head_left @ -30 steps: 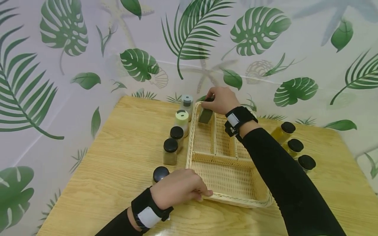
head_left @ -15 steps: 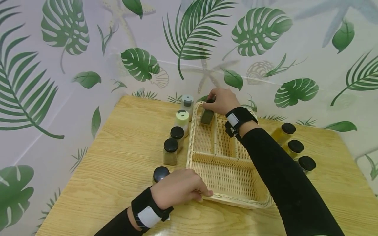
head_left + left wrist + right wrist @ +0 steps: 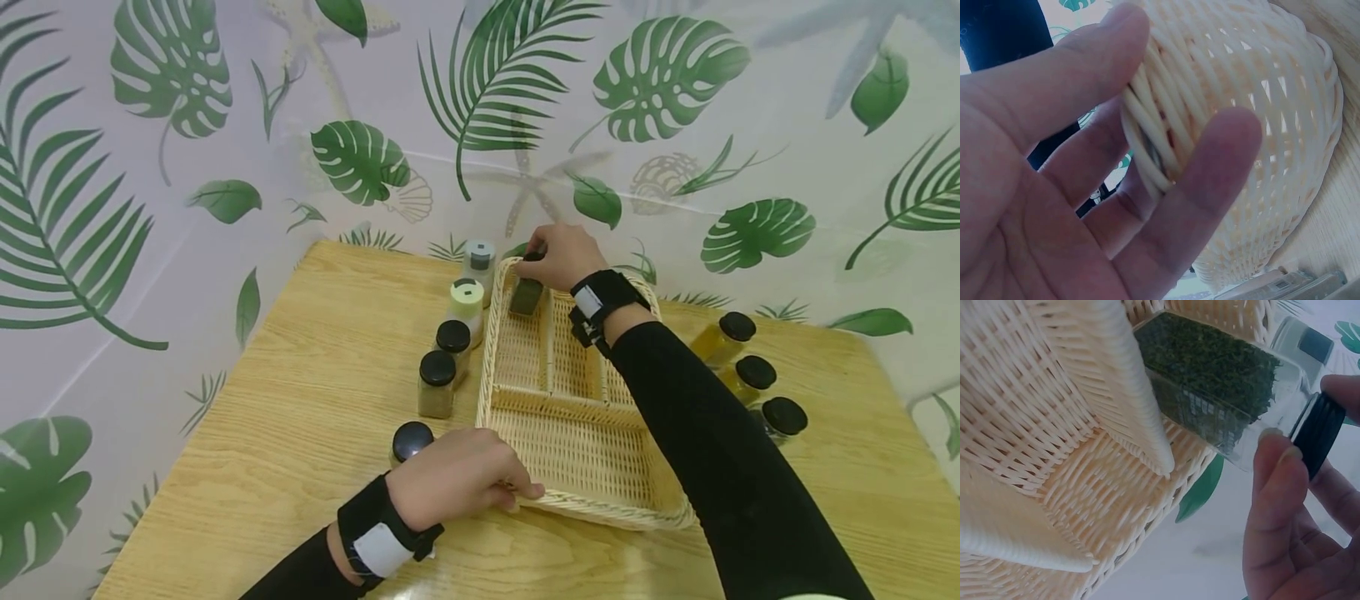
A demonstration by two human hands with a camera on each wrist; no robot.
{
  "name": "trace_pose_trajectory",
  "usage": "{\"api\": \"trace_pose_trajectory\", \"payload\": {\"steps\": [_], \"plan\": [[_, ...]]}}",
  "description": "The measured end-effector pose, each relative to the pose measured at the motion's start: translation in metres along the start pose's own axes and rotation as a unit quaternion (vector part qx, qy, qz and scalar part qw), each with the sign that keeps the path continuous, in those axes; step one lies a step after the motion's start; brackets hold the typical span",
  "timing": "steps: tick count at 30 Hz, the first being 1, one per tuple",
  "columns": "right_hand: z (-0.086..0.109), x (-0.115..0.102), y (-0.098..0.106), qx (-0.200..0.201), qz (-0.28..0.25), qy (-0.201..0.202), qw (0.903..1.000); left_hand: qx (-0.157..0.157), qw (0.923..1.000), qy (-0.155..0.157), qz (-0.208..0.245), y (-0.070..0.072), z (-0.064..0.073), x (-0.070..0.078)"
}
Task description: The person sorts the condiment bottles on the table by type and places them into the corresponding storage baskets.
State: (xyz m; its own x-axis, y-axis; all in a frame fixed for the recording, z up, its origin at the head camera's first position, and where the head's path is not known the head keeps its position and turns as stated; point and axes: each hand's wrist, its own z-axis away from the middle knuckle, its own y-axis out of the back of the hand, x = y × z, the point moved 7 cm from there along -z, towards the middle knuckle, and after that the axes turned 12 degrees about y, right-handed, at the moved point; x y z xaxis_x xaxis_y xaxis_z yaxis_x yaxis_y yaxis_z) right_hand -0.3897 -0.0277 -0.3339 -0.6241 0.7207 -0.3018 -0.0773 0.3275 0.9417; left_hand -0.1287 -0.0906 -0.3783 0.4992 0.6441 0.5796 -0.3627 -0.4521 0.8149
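A homely-looking table corner with pantry wares; whether home or staged set is remaining unclear.
A wood-grain table [image 3: 337, 350] is sitting in a corner, and a pale wall covering [image 3: 405, 83] behind it is carrying printed monstera leaves [image 3: 667, 79], palm fronds [image 3: 502, 92], starfish [image 3: 531, 179] and shells [image 3: 411, 198]. The pantry wares are giving the place a kitchen-like air: a clear jar of dried green herbs [image 3: 1210, 375], a compartmented wicker basket [image 3: 577, 458], black-lidded square jars [image 3: 437, 396] and black-lidded jars with yellow contents [image 3: 708, 342].
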Motion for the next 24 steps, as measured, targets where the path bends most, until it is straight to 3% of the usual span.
{"api": "trace_pose_trajectory", "payload": {"steps": [24], "plan": [[0.000, 0.014, -0.009, -0.023, 0.018, -0.011, 0.9995, 0.004, 1.0000, 0.003, 0.002, -0.002, -0.002, -0.001]]}}
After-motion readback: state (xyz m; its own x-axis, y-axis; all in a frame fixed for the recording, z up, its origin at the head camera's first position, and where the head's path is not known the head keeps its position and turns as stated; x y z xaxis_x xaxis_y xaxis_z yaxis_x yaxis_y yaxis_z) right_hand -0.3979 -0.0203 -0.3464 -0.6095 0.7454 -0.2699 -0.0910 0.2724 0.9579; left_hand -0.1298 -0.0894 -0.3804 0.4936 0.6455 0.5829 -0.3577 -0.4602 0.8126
